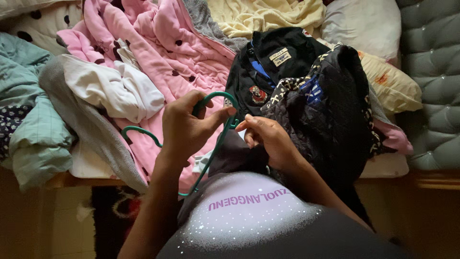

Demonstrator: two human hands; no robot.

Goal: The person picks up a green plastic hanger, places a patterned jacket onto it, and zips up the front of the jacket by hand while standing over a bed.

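Note:
My left hand (187,127) grips a green plastic hanger (139,132) near its shoulder, the hook curling out to the left. My right hand (268,139) pinches dark cloth right beside the hanger's end. A grey and lilac garment (249,206) with printed lettering hangs below both hands, partly over the hanger. Just to the right lies a black quilted jacket (330,115) with a patterned lining.
A pile of clothes covers the bed: a pink dotted garment (158,43), a white one (110,86), a teal checked one (28,120), a black jacket with badges (273,62), a yellow cloth (263,17). A grey tufted headboard (431,72) stands at right.

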